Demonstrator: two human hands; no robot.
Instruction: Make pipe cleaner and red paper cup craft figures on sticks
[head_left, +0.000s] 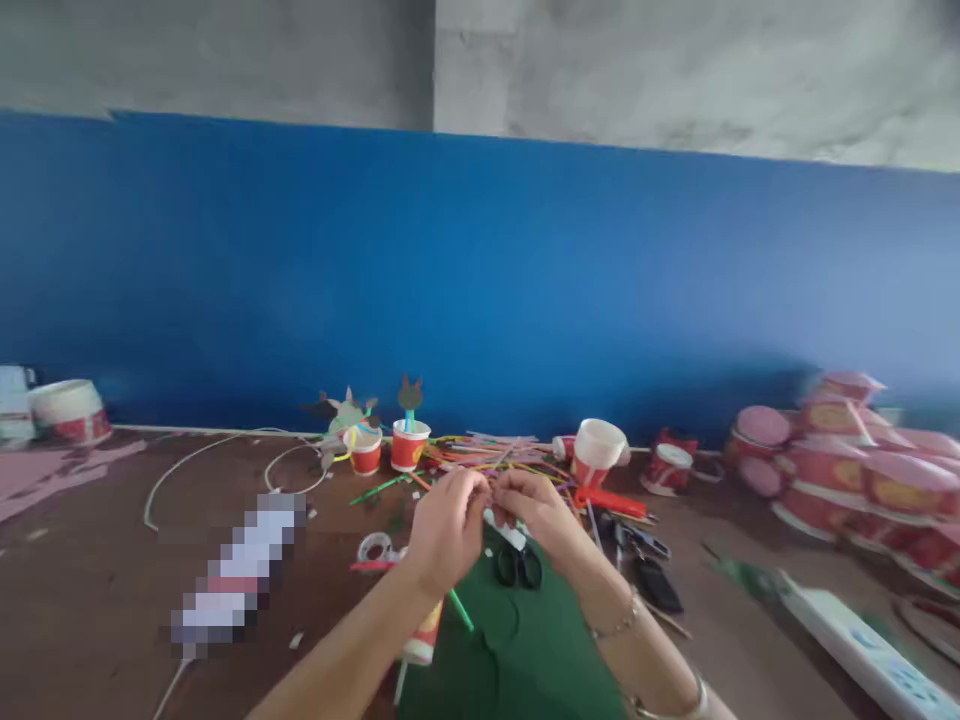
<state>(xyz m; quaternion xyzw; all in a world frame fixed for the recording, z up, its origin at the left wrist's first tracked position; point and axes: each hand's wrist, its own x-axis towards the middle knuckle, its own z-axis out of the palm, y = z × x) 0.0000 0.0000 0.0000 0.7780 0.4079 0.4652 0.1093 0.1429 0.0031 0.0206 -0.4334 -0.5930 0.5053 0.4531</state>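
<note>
My left hand (448, 528) and my right hand (541, 518) meet above the green mat (544, 655), fingers pinched together at the tips. Whatever lies between the fingertips is too small to make out. Just under them is a small white piece (514, 537), and I cannot tell whether it is being touched. Black-handled scissors (517, 568) lie below it on the mat. Beside my left forearm are a roll of clear tape (375, 547), a red and white paper cup (424, 640) partly hidden by the arm, and a green stick (460, 610).
Coloured pipe cleaners (495, 452) are heaped behind my hands. Paper cups (410, 446) with animal cutouts stand at the back, near a larger white cup (598, 450). Stacked red cups (832, 470) and a power strip (870, 640) are at the right. A blue wall (480, 280) rises behind.
</note>
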